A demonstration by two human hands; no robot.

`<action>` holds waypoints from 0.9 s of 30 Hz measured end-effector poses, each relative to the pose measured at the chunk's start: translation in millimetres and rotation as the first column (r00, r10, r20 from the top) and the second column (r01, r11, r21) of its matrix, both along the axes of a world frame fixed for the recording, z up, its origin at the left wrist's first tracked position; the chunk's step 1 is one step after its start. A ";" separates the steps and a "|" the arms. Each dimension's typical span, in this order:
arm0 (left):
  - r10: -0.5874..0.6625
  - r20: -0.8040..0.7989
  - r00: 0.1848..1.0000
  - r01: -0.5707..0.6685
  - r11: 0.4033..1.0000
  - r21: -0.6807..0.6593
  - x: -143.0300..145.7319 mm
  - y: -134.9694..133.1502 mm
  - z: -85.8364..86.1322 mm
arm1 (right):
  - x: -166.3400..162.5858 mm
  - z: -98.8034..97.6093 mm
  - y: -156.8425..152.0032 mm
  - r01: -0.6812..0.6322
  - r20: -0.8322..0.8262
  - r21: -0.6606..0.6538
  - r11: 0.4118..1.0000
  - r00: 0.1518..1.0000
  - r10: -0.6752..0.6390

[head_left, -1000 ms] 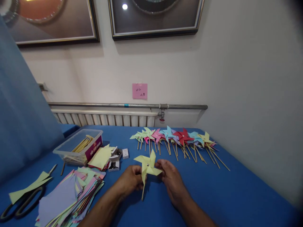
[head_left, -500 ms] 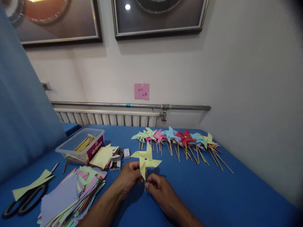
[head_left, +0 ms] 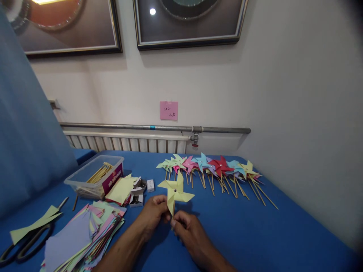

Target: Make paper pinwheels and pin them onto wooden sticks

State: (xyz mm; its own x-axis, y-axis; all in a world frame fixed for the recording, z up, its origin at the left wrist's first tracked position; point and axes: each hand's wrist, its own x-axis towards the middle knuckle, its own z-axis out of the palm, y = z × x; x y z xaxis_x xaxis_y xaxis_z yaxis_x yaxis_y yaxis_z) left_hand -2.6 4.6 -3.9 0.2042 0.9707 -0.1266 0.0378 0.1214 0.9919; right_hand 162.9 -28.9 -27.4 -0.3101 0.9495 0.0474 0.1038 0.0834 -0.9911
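Plainly, the right grip (head_left: 188, 230) is closed, thumb and finger clamped low on a thin stick (head_left: 173, 212). The left grip (head_left: 155, 213) sits just beside it, fingers curled behind the lowest blade; whether they pinch the stick or only steady it, I cannot tell. Right above both, the yellow pinwheel (head_left: 179, 194) stands upright, facing the wearer, a round pin head (head_left: 175, 190) at its centre.

With so slender a stick, a loose pinch could let it twist or slip. Too much push from the left fingers could crease the lower blade, and a tug on the head could work the pin free.

Left of the grips lie small open boxes (head_left: 136, 204), yellow sheets (head_left: 120, 190) and a tub (head_left: 114, 178) of sticks; nearer, loose coloured paper (head_left: 70, 234). Beyond and to the right, pinwheels (head_left: 221, 166) overlap in a row on the blue bench (head_left: 246, 234), where a careless knock could bend their blades.
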 end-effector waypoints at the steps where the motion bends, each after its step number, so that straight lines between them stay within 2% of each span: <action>1: -0.004 -0.103 0.995 0.005 1.000 0.007 -1.0 0.5 -1.8 | 0.1 -2.0 0.6 0.009 0.000 0.010 1.000 1.000 -0.009; 4: -0.024 -0.453 0.891 0.080 0.991 0.105 -3.3 -3.8 -2.1 | 0.3 -6.4 1.7 0.026 0.005 0.028 0.999 1.000 -0.026; 6: 0.009 -0.715 0.699 0.179 0.966 0.188 -3.7 -10.4 1.3 | -0.2 -7.4 2.0 0.025 0.004 0.032 0.999 1.000 -0.025; 8: 0.007 -0.834 0.552 0.282 0.940 0.194 -3.5 -16.7 4.9 | -1.1 -6.9 1.7 0.019 -0.006 0.027 0.999 1.000 -0.019; 9: 0.006 -0.847 0.532 0.307 0.931 0.199 -3.2 -19.0 6.2 | -1.7 -6.2 1.2 0.020 -0.012 0.021 1.000 1.000 -0.020; 15: -0.032 -0.849 0.528 0.361 0.913 0.190 0.6 -21.5 8.2 | -4.5 1.1 -4.4 0.004 0.000 0.016 1.000 1.000 -0.004; 18: -0.036 -0.831 0.555 0.359 0.912 0.200 3.0 -22.2 10.1 | -4.6 2.4 -4.9 0.002 0.011 0.011 1.000 1.000 -0.002; 22: -0.042 -0.805 0.592 0.363 0.906 0.219 3.4 -23.2 10.3 | -4.3 -0.8 -2.3 -0.017 -0.008 0.005 1.000 1.000 0.018; 27: -0.049 -0.822 0.568 0.372 0.906 0.203 3.0 -22.8 8.6 | -4.2 -5.7 -0.5 -0.018 0.004 0.013 1.000 1.000 0.018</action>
